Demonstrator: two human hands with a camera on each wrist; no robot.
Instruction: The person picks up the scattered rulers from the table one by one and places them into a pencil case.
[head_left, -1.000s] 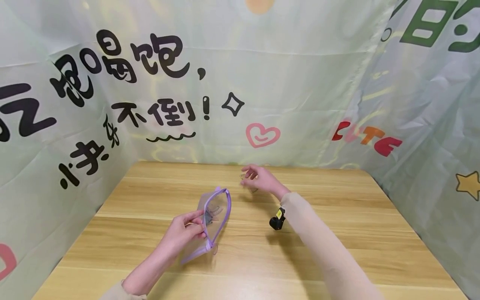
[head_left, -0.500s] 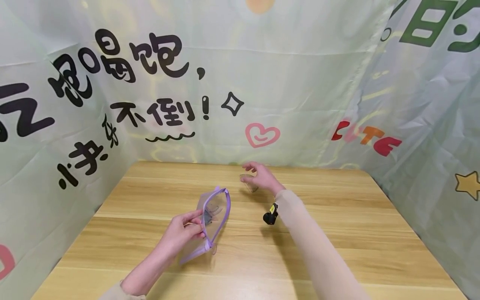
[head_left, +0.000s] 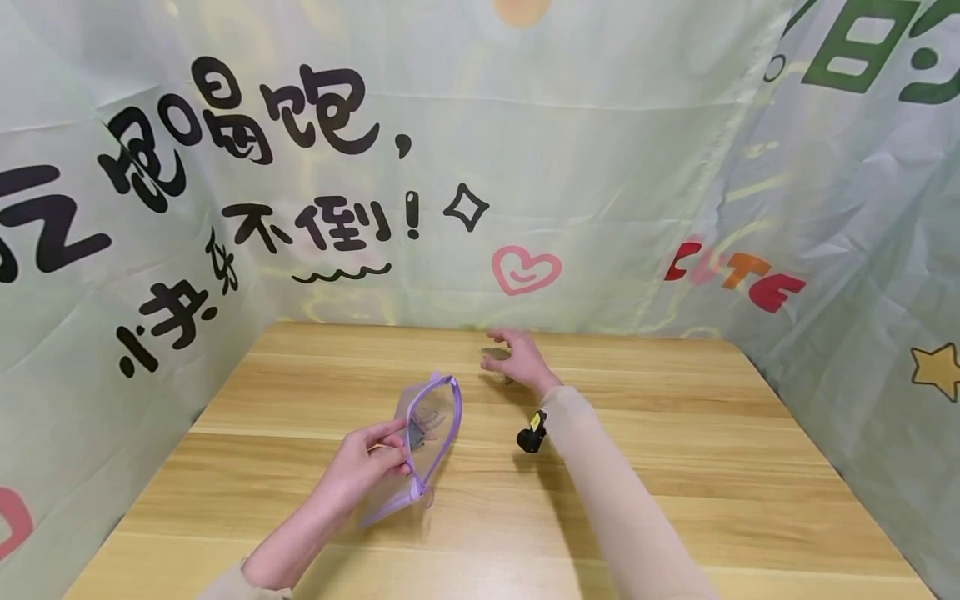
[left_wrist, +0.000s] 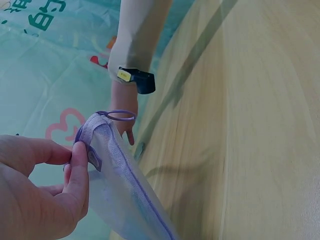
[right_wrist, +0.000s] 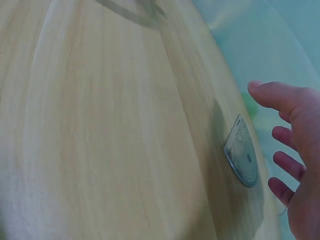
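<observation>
In the head view my left hand (head_left: 366, 460) pinches the edge of a see-through zip pouch (head_left: 457, 410) with purple trim, its mouth gaping to the right. Some grey and clear items show inside it, too faint to name. The left wrist view shows thumb and fingers gripping the mesh pouch (left_wrist: 131, 185) near its zipper end. Toward the back of the table my right hand (head_left: 522, 363) hovers with fingers spread and slightly bent, holding nothing. Just beside its fingertips, a clear semicircular protractor (right_wrist: 243, 154) lies on the wood; a gap separates them in the right wrist view.
A printed cloth backdrop (head_left: 600, 183) rises directly behind the wooden table (head_left: 675, 467) and along both sides. A black wrist camera (head_left: 531, 433) with a yellow label is strapped on the right sleeve.
My right wrist and forearm have shifted a little to the left, with the hand staying over the protractor's spot. The left hand and pouch have hardly moved.
</observation>
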